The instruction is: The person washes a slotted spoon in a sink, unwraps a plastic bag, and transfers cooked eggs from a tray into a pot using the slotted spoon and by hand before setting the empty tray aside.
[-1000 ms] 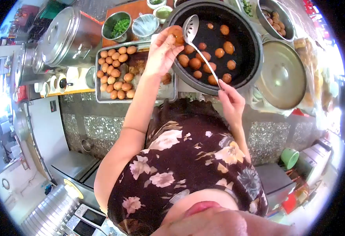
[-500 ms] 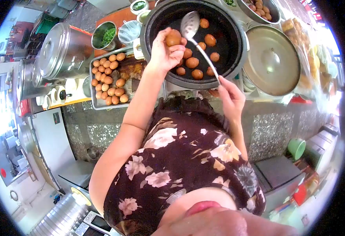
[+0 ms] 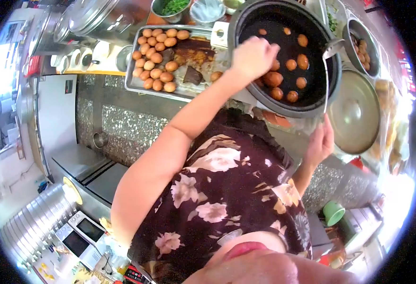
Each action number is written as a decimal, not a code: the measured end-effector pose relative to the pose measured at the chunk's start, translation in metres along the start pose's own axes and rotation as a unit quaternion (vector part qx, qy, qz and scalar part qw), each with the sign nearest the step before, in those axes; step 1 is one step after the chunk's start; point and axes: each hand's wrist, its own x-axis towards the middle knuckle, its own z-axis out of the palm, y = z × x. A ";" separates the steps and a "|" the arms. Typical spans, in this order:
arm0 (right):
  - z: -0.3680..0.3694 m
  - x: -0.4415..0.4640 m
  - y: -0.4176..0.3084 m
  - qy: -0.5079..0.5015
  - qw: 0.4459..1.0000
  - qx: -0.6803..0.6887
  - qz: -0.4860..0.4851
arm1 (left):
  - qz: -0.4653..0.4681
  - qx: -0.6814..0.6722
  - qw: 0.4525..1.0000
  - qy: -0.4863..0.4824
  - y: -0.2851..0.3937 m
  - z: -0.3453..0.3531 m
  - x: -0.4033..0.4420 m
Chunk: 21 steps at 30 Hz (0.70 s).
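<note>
My left hand [image 3: 254,59] is over the near left side of a black pot [image 3: 330,90], its fingers curled closed. Whatever they may hold is hidden from view. In my right hand [image 3: 321,139] is the handle of a metal slotted spoon [image 3: 333,48], whose bowl is at the pot's right rim. Several brown eggs [image 3: 302,61] sit in dark liquid inside the pot, one cluster lying close under my left hand. To the left, a metal tray [image 3: 183,96] holds more brown eggs [image 3: 156,57] and a dark brown slab. A single egg [image 3: 216,75] lies near my left forearm.
A large round lid [image 3: 354,111] lies right of the pot. Behind it stands a metal bowl of eggs [image 3: 361,49]. Chopped greens [image 3: 174,6] fill a bowl at the back, beside steel pots [image 3: 87,16]. A green bucket [image 3: 333,213] is low at right.
The view has shifted, with the tray and pot now higher and farther right. My left hand has turned over and its egg no longer shows. The spoon has swung to the pot's right rim.
</note>
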 end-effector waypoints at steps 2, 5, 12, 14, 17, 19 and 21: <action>0.002 -0.001 -0.010 -0.022 1.000 -0.009 0.009 | -0.063 -0.022 0.996 0.063 -0.037 -0.035 -0.005; 0.016 0.002 -0.013 -0.024 0.999 -0.032 0.016 | -0.096 0.040 0.992 0.075 -0.146 -0.052 -0.015; 0.037 -0.009 -0.030 -0.041 0.997 -0.048 0.036 | 0.013 0.168 0.982 0.089 -0.274 -0.007 -0.021; 0.046 -0.012 -0.036 -0.039 0.997 -0.057 0.041 | 0.048 0.221 0.968 0.110 -0.280 -0.003 0.005; 0.050 -0.016 -0.037 -0.037 0.996 -0.059 0.050 | -0.012 0.286 0.958 0.025 -0.287 0.002 0.028; 0.053 -0.021 -0.037 -0.031 0.996 -0.058 0.055 | -0.028 0.320 0.947 -0.012 -0.291 0.000 0.038; 0.054 -0.028 -0.040 -0.033 0.996 -0.047 0.075 | -0.050 0.374 0.926 -0.019 -0.294 -0.003 0.046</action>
